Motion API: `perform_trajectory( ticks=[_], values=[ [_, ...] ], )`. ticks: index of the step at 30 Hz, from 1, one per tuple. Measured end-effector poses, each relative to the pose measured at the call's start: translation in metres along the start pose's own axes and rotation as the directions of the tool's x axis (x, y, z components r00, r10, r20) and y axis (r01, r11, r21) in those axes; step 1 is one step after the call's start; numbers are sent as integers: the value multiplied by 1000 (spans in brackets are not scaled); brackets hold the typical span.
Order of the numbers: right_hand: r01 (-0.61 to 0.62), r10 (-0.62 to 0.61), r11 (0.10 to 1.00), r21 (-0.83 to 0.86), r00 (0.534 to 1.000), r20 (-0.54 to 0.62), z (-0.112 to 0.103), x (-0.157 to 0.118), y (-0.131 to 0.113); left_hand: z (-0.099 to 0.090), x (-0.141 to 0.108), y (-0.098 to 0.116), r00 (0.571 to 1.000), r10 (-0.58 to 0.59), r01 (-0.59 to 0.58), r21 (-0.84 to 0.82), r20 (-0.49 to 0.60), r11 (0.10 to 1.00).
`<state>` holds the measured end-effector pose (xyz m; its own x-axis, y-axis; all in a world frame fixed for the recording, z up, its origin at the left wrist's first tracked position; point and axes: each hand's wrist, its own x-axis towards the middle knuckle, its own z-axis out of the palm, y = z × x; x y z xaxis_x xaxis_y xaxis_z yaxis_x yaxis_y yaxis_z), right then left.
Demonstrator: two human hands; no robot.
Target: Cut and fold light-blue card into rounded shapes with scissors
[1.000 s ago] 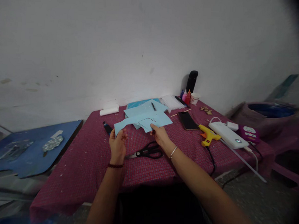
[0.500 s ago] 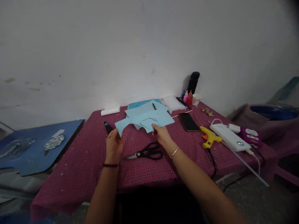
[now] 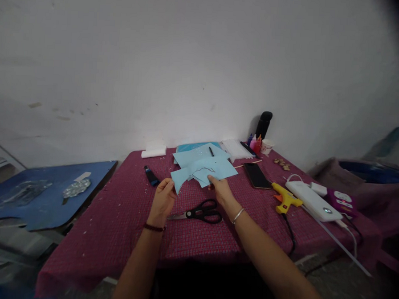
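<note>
A cut piece of light blue paper (image 3: 223, 168) with dark drawn lines is held between my two hands. My left hand (image 3: 165, 196) pinches its left end. My right hand (image 3: 220, 189) grips its lower edge, thumb on top. Behind it lie more light blue sheets (image 3: 194, 155) with a black pen (image 3: 212, 152) on them. Black-handled scissors (image 3: 201, 213) rest on the red checked cloth just below the paper, blades toward my left wrist.
On the table (image 3: 115, 216) are a blue-black tool (image 3: 151, 176), white roll (image 3: 154, 152), phone (image 3: 256, 175), yellow glue gun (image 3: 286, 199), power bank (image 3: 312, 201), paint bottles (image 3: 256, 144), paper cup (image 3: 267, 147) and black bottle (image 3: 263, 124). A blue board (image 3: 49, 204) stands left.
The view has shifted, so the table sits lower and further right. My hands have come slightly closer together, still holding the blue paper, which looks less spread at its left end.
</note>
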<state>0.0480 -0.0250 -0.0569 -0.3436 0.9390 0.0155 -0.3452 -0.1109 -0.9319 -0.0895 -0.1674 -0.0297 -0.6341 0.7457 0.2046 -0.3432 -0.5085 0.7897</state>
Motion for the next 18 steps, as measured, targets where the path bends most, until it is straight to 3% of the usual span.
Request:
perform_trajectory(
  ticks=[11,18],
  values=[
    [-9,10,1000,-15,999,47,5,-3,7,11,-11,-6,998,-57,58,-28,40,998],
    [5,-5,1000,4,1000,-1,1,1,5,11,-7,-3,998,-54,54,44,-14,998]
  ],
)
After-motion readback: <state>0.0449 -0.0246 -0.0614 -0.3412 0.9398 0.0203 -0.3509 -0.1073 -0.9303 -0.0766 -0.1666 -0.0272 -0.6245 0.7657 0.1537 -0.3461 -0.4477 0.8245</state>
